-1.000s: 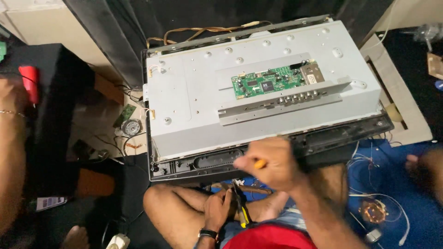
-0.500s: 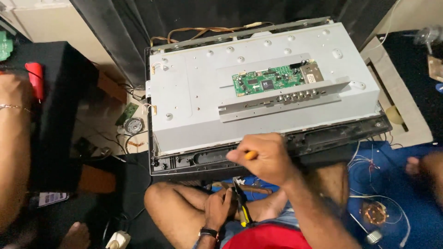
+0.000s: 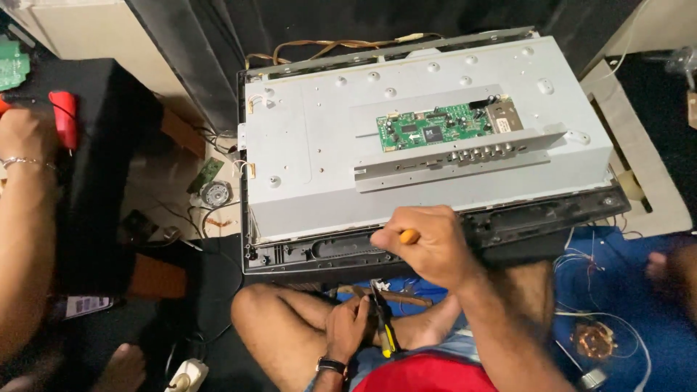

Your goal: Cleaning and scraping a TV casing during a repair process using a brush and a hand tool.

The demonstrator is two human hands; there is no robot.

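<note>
An orange-handled screwdriver (image 3: 409, 236) is pinched in the closed right hand (image 3: 428, 243), at the near black edge of the television chassis (image 3: 305, 167), which lies back-up across the person's knees. Its tip is hidden, probably on a screw. The left hand (image 3: 347, 327), low between the legs, is curled around yellow-handled pliers (image 3: 383, 327). A green circuit board (image 3: 434, 129) sits on the grey metal back.

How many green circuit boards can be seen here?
3: the large green board on the grey metal panel, a small one on the floor left, another far upper left. Others may be hidden.
</note>
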